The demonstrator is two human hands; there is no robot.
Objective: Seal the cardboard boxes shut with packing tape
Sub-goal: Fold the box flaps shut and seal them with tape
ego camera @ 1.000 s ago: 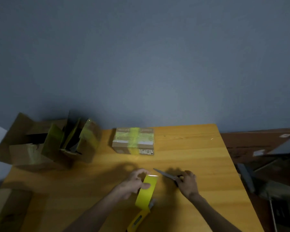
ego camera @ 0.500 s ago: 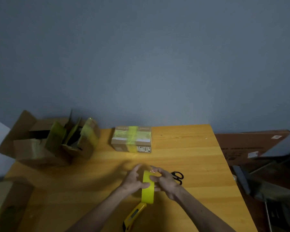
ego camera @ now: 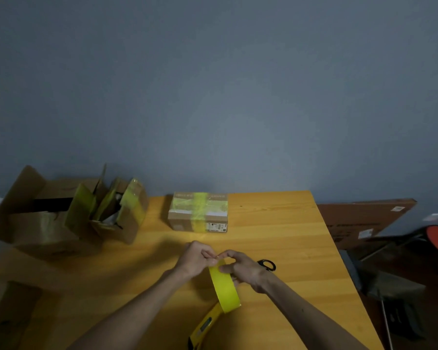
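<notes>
Your left hand (ego camera: 197,261) pinches the top of the yellow tape roll (ego camera: 225,287) — your right hand (ego camera: 247,270) grips its side, near the sealed box (ego camera: 198,213).

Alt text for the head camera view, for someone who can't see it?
A left hand pinches the top edge of an upright roll of yellow tape that the right hand grips, above a wooden table. Black scissors lie right of the hands; a small taped box sits behind, opened boxes at left.
</notes>
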